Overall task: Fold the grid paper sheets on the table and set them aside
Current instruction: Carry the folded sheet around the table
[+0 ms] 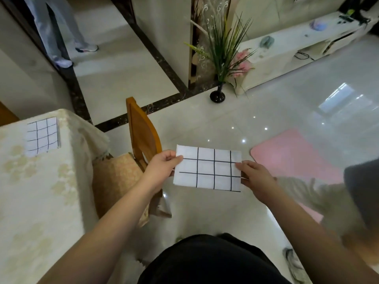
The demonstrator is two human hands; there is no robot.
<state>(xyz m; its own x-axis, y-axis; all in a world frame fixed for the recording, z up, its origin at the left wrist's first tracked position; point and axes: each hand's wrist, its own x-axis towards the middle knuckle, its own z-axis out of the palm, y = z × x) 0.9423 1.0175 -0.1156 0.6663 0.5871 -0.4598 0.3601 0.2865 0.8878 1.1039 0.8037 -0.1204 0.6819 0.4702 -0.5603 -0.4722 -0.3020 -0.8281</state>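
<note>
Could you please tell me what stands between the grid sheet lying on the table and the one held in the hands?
In the head view, a wooden chair stands between the sheet on the table and the held sheet.

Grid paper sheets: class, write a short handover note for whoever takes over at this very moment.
Left hand: pinches the left edge of the held grid sheet.
Right hand: pinches its right edge.
The sheet is in the air over the floor, away from the table, and looks folded.
A second grid sheet lies on the table's far left part.
Done: the held sheet appears folded.
Left: set it aside; whether the table sheet still needs folding I cannot tell.
</note>
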